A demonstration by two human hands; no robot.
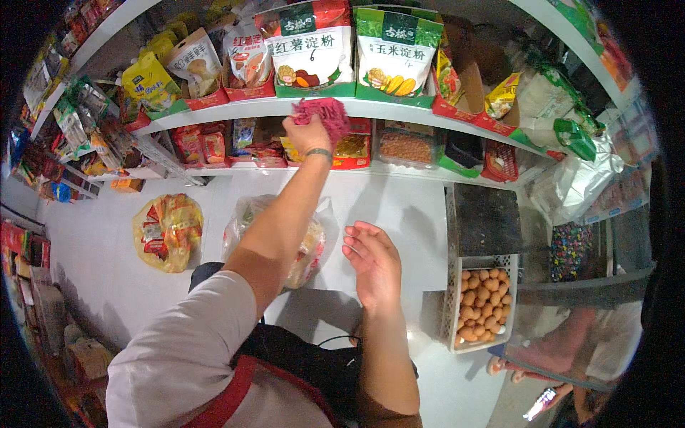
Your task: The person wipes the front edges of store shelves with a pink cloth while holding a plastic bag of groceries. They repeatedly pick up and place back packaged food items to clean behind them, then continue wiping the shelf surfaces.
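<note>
My left hand [306, 132] grips a magenta chenille cloth [327, 113] at the white front edge of a shelf [225, 111]. Just above the cloth stands a red-topped starch bag [316, 51], with a green-topped starch bag [397, 53] to its right. Behind the wrist, on the lower shelf [241, 172], part of a red packet [359, 152] shows beside a transparent tub of brown nuts or beans [406, 147]. Lower down, my right hand [374, 259] hangs over the white floor, its fingers loosely curled and holding nothing.
A yellow plastic bag of packets [168, 232] rests on the floor to the left. My left arm partly covers a transparent plastic bag [316, 257]. On the right is a crate of eggs [481, 313], below a dark panel [487, 219]. Another person's hand [559, 396] holds a lit phone.
</note>
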